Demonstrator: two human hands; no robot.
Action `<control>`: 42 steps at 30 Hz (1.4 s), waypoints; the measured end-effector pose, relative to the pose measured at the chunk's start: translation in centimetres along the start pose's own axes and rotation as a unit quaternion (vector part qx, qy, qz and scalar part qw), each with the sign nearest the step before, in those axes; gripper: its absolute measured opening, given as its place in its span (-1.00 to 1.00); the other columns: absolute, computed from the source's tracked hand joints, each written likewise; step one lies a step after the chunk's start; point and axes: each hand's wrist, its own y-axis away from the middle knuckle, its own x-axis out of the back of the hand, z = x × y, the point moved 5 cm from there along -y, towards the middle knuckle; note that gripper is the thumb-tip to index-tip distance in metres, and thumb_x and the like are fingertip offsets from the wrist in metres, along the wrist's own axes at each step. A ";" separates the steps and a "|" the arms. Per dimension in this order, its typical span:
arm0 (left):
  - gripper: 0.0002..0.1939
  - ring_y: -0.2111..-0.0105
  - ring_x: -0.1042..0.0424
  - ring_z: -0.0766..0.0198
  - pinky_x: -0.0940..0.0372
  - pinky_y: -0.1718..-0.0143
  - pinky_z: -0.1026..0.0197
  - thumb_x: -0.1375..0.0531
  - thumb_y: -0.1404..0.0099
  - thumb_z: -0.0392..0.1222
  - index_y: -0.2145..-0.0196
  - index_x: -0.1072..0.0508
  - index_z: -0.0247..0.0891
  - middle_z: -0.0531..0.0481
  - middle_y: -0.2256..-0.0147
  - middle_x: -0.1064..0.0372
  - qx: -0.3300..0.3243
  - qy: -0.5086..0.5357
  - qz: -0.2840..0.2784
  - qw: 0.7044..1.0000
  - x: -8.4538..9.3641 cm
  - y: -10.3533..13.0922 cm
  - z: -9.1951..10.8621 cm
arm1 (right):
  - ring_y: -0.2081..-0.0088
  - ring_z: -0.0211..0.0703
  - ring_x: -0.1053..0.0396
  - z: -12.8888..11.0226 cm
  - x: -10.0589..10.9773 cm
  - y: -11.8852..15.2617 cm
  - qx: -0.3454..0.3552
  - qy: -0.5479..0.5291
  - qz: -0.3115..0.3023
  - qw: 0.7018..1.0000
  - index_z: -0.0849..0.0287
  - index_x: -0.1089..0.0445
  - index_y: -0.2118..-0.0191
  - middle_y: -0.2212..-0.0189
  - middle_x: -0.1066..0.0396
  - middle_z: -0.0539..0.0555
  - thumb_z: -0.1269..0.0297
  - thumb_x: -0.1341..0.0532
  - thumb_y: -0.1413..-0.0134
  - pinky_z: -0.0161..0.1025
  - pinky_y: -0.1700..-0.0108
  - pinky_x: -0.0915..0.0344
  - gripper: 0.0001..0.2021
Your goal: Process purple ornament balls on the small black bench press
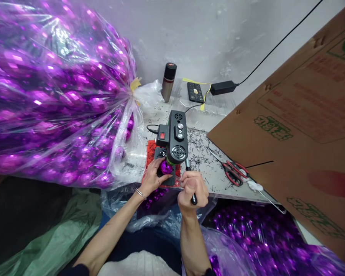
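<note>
A small black bench drill press (177, 134) with a red switch stands on a red mat (150, 151) at the table's front. Under its head sits a shiny purple bauble (166, 167). My left hand (153, 177) curls its fingers and thumb around the bauble, steadying it on the dark base. My right hand (193, 189) is closed in a fist round the press's lever (188, 164), whose black grip end sticks out below. What touches the bauble from above is hidden by the press head.
A big clear bag of purple baubles (60, 103) fills the left. A bottle (169, 82), a phone (195, 92) and a power adapter (224, 87) lie behind the press. Scissors (234, 172) and a cardboard box (290, 126) are right. More purple baubles (255, 234) fill a bag below the table edge.
</note>
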 end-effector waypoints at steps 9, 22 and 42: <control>-0.36 -0.12 -0.52 -0.05 -0.34 -0.26 -0.19 -0.40 -0.29 0.06 -0.23 -0.39 -0.17 -0.18 -0.09 -0.53 0.019 -0.001 0.002 1.000 0.0 0.5 -0.7 | 0.50 -0.26 -0.31 0.8 -0.3 1.4 0.005 -0.003 0.007 1.000 0.09 -0.25 0.43 0.55 -0.28 -0.05 0.41 -0.02 -0.39 -0.23 0.41 -0.22 -0.70; -0.37 -0.13 -0.52 -0.04 -0.36 -0.25 -0.18 -0.41 -0.29 0.04 -0.23 -0.38 -0.16 -0.17 -0.09 -0.53 0.014 -0.003 0.005 1.000 -0.3 0.6 -0.8 | 0.52 -0.29 -0.27 2.8 -1.1 4.5 0.049 0.002 0.052 0.997 0.08 -0.17 0.43 0.56 -0.26 -0.09 0.32 0.07 -0.48 -0.19 0.32 -0.31 -0.64; -0.38 -0.16 -0.50 -0.04 -0.34 -0.26 -0.19 -0.43 -0.26 -0.05 -0.21 -0.39 -0.16 -0.18 -0.10 -0.53 0.034 0.022 -0.010 0.999 -0.2 0.2 -0.7 | 0.51 -0.30 -0.34 4.0 -1.6 5.4 0.046 -0.054 0.072 0.995 0.09 -0.18 0.44 0.51 -0.27 -0.08 0.23 0.09 -0.50 -0.21 0.36 -0.36 -0.60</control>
